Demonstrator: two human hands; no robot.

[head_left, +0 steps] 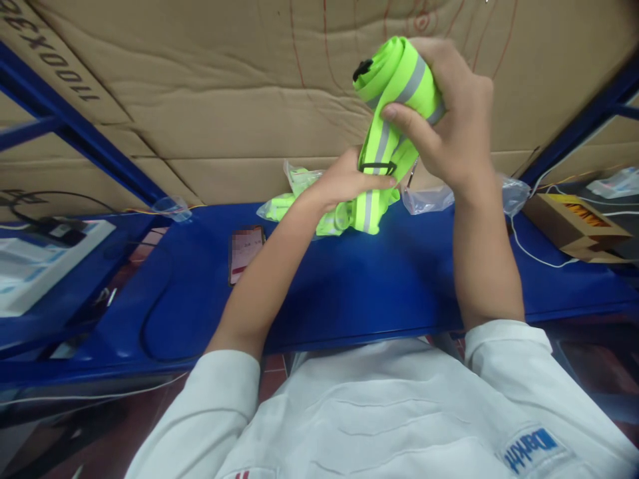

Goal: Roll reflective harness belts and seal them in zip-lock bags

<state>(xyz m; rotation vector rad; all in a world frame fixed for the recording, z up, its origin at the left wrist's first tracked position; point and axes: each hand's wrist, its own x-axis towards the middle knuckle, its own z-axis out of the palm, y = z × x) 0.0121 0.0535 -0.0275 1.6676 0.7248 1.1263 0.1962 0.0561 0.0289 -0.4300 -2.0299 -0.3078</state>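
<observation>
A neon-yellow reflective strap with grey stripes is wound into a roll, and a black clip shows at its left end. My right hand is closed around the roll, thumb pressed on its front. Lower down, my left hand grips the strap's hanging length beside a black slider buckle. The strap's lower end hangs close to the blue table; I cannot tell if it touches. Behind my left wrist lie clear plastic bags with more neon-yellow material inside.
A phone lies left of my forearm. Empty-looking clear bags sit behind my right arm. An open cardboard box and white cables are at the right. A white power strip stands at the left. Cardboard walls the back between blue posts.
</observation>
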